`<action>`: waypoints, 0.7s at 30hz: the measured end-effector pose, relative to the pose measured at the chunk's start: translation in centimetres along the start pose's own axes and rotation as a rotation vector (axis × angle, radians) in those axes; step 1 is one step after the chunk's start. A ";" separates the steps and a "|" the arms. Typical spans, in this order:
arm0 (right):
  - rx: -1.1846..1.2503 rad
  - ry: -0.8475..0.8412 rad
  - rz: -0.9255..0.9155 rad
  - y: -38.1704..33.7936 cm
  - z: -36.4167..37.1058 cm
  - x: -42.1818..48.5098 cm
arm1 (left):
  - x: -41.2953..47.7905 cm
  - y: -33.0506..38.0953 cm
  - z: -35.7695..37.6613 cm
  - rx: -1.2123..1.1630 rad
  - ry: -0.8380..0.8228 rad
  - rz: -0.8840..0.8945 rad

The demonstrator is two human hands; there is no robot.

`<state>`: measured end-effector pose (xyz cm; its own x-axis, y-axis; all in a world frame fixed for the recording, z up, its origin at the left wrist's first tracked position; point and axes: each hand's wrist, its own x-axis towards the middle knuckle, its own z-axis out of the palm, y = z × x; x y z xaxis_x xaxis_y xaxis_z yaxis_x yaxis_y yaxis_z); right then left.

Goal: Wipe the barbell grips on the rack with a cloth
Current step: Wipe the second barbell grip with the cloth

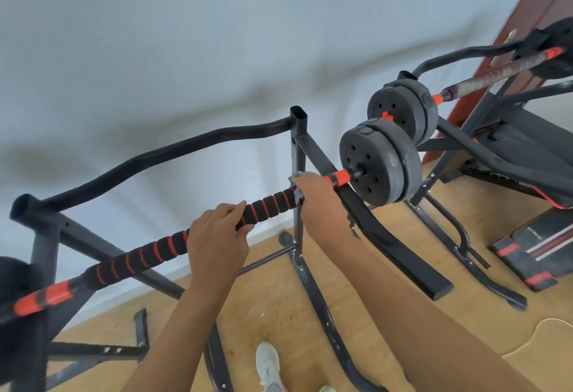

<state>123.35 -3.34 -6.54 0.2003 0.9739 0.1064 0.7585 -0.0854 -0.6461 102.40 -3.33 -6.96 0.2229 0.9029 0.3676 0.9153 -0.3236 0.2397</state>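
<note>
A barbell with a black foam grip ringed in orange lies across a black steel rack. My left hand grips the foam near the bar's middle. My right hand is wrapped round the bar near its right end, with a pale blue-grey cloth bunched under its fingers against the foam. Just right of that hand come an orange collar and black weight plates.
A second barbell with black plates rests on another rack at the right, above a black and red bench. Rack feet cross the wooden floor. My shoe shows at the bottom. A white wall lies behind.
</note>
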 end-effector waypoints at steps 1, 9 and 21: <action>0.018 0.010 -0.011 0.0 0.3 -0.2 | 0.2 -0.2 -0.3 -0.006 -0.011 0.005; 0.149 0.032 0.046 -2.1 0.2 -0.8 | -1.4 -4.6 -3.9 -0.146 -0.050 0.018; -0.008 0.020 -0.184 -16.8 12.8 -6.2 | -7.6 -21.9 -11.8 -0.118 -0.167 -0.387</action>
<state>101.43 -5.28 -6.05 0.0700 0.9689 0.2372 0.7881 0.0920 -0.6086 76.71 -6.39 -4.41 -0.0689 0.9942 0.0821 0.8998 0.0263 0.4354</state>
